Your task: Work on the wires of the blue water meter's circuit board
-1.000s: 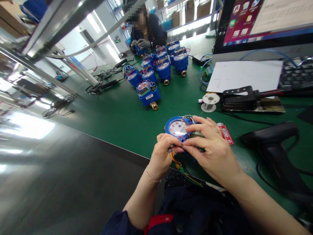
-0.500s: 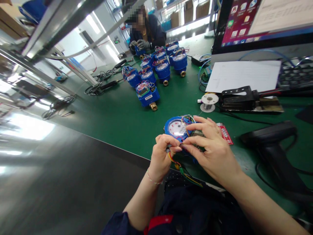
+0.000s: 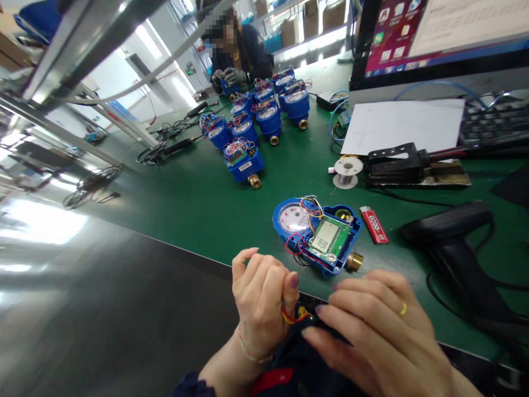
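Observation:
A blue water meter (image 3: 316,231) lies on the green mat (image 3: 206,204) with its white dial, green display board and coloured wires exposed, a brass fitting at its right end. My left hand (image 3: 262,300) is closed around a bundle of red and yellow wires (image 3: 293,315) near the table's front edge, below the meter. My right hand (image 3: 372,325) sits beside it, fingertips touching the same wires. Neither hand touches the meter.
Several more blue meters (image 3: 256,118) stand in rows farther back, where a co-worker (image 3: 233,55) in gloves handles one. A red lighter (image 3: 374,224), solder spool (image 3: 346,171), black tool (image 3: 405,162), paper sheet (image 3: 405,127), monitor (image 3: 438,33), keyboard (image 3: 496,121) and black scanner (image 3: 454,242) lie to the right.
Both hands came off the meter and drew back toward me, pulling the wire bundle to the table edge. The meter's display board is now uncovered.

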{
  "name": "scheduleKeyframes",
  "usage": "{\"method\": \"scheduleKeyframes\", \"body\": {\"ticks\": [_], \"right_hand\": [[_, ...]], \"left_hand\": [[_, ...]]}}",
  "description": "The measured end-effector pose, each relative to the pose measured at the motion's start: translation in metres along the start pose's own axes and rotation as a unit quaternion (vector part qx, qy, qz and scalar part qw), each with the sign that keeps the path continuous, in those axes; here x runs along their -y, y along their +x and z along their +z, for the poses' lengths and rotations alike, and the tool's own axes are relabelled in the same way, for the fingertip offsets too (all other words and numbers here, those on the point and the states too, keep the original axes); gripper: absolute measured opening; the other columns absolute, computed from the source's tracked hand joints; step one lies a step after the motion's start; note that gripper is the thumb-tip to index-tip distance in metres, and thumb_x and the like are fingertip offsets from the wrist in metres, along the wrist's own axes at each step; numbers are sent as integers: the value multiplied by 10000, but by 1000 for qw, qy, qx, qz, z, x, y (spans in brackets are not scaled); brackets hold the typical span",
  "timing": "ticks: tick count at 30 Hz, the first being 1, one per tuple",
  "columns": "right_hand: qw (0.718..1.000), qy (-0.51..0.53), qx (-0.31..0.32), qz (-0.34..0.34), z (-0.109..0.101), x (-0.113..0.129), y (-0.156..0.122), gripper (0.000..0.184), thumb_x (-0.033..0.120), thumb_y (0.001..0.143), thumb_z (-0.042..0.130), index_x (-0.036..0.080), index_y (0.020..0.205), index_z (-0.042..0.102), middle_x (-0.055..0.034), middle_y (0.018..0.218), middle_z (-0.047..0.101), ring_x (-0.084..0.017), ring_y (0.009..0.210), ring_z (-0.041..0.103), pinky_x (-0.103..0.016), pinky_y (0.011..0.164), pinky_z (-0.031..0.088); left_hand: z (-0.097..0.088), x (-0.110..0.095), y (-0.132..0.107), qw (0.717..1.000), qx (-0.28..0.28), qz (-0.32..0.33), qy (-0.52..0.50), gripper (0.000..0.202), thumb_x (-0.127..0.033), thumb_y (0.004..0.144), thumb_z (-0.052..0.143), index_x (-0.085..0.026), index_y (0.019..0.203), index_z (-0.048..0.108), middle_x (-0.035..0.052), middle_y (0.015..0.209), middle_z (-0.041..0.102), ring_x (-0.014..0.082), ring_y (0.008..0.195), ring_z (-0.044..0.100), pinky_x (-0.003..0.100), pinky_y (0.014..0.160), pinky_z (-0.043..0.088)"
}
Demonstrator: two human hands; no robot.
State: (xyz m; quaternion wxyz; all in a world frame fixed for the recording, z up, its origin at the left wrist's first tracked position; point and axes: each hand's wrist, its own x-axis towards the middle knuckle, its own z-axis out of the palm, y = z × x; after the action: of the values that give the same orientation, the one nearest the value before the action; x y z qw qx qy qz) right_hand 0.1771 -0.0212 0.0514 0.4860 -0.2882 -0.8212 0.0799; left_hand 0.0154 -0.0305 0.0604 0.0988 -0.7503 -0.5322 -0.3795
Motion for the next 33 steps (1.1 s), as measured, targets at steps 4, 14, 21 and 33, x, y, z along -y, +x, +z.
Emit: {"method": "scheduleKeyframes", "body": {"ticks": [4, 14, 21, 33], "right_hand": [[994, 86, 50, 38, 14, 14, -4, 177, 234, 861, 534, 128, 724, 570, -39, 668, 549, -152, 664, 485, -323, 622, 361], [980, 169, 50, 96, 4, 18, 1, 210, 48, 823, 451, 135, 638, 498, -38, 657, 516, -129, 645, 426, -299, 600, 324], [973, 204, 61, 92, 14, 18, -5, 228, 91, 852, 414, 121, 657, 529, -57, 669, 537, -143, 657, 452, -307, 598, 340], [983, 128, 64, 117, 12, 11, -10, 253, 213, 897, 437, 129, 698, 570, -56, 675, 546, -160, 669, 469, -319, 620, 349]], "left_hand": [[2, -9, 4, 1000, -12, 0, 4, 267, -149, 914, 380, -155, 658, 456, -12, 598, 496, 115, 594, 464, 394, 812, 360], [-3, 3, -12, 985, -35, 165, -35, 118, -24, 818, 550, -97, 876, 623, 55, 916, 576, 153, 855, 563, 378, 834, 477], [1, 3, -16, 982, -25, 133, -129, 154, -142, 891, 499, -139, 1016, 591, 60, 980, 642, 182, 921, 609, 395, 803, 564], [25, 17, 1, 964, -41, 150, -215, 146, -47, 763, 637, -89, 891, 580, 60, 850, 641, 146, 773, 620, 306, 673, 575]]}}
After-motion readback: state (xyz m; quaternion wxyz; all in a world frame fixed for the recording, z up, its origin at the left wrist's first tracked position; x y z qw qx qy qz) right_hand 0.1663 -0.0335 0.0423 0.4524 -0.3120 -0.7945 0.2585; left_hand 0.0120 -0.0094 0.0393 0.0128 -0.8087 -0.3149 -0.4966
